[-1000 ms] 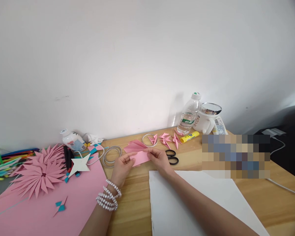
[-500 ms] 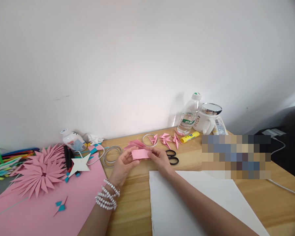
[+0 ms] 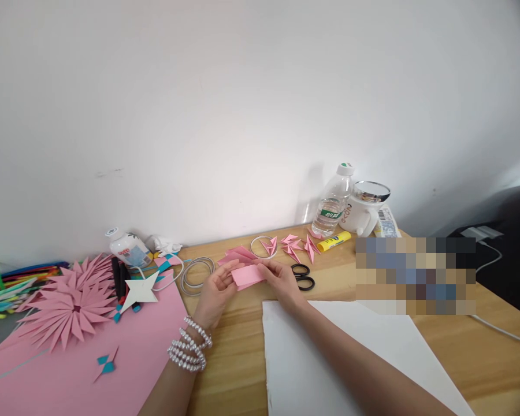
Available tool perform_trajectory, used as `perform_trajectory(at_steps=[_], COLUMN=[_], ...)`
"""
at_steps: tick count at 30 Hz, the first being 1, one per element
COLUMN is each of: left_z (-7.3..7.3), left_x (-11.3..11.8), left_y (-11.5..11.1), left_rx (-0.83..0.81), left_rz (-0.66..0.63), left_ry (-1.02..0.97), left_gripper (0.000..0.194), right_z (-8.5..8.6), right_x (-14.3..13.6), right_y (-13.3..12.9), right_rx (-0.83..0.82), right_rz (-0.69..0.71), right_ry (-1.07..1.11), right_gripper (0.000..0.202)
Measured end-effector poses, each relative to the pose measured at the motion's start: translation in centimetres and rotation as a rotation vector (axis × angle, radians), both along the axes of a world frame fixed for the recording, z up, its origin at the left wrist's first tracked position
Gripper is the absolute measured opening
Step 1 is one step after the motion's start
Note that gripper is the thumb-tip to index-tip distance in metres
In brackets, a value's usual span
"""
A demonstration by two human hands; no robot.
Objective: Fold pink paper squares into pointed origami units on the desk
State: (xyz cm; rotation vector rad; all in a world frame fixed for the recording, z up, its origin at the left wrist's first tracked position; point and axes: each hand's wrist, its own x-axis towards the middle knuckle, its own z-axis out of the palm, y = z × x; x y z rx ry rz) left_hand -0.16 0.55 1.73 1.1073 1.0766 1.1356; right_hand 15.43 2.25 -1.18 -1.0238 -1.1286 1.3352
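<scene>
Between my two hands is a small folded piece of pink paper point(image 3: 248, 277), held above the wooden table. My left hand point(image 3: 218, 287), with strings of beads round its wrist, pinches the paper's left end. The fingers of my right hand point(image 3: 281, 281) are closed on its right end. Right behind it lie more pink paper pieces point(image 3: 238, 254). Black-handled scissors point(image 3: 304, 277) rest just right of my right hand, their blades hidden by it.
A white sheet point(image 3: 351, 358) lies under my right forearm. Pink folded-paper flowers point(image 3: 75, 309) and a white paper star point(image 3: 141, 290) are at left. Along the back stand a water bottle point(image 3: 330, 208), a mug point(image 3: 364, 211) and a yellow glue stick point(image 3: 334, 241). A coiled cable point(image 3: 198, 275) lies behind my left hand.
The folded paper has tilted, its right end now higher, and its lower layers show apart at the near edge. Both hands keep their grip in nearly the same place.
</scene>
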Motion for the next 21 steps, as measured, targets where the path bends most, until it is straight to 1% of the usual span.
perform_trajectory(at_steps=[5,10,12,16,18,21], left_z=[-0.2,-0.5,-0.6,-0.9,-0.9,-0.7], left_x=[-0.2,-0.4,-0.3,-0.3,-0.3,-0.2], left_y=[0.1,0.1,0.1,0.0,-0.1,-0.1], left_rx=[-0.018,0.008,0.013,-0.026,-0.037,-0.059], left_rz=[0.086,0.055,0.067,0.117,0.125,0.124], left_ry=[0.105,0.177,0.204,0.233,0.205,0.106], left_gripper=[0.041,0.028,0.027,0.033,0.034,0.035], right_z=[0.5,0.7,0.5,-0.4,-0.7,-0.7], right_x=[0.0,-0.1,-0.2,-0.2,-0.2,-0.2], right_y=[-0.2,-0.5,-0.5,-0.3,-0.2,-0.1], right_rx=[0.034,0.053,0.048,-0.011,-0.022,-0.017], right_rz=[0.066,0.126,0.159,0.216,0.231,0.244], right_ry=[-0.081,-0.107,-0.056,0.123,0.169,0.202], right_gripper=[0.035,0.033,0.034,0.045,0.043,0.037])
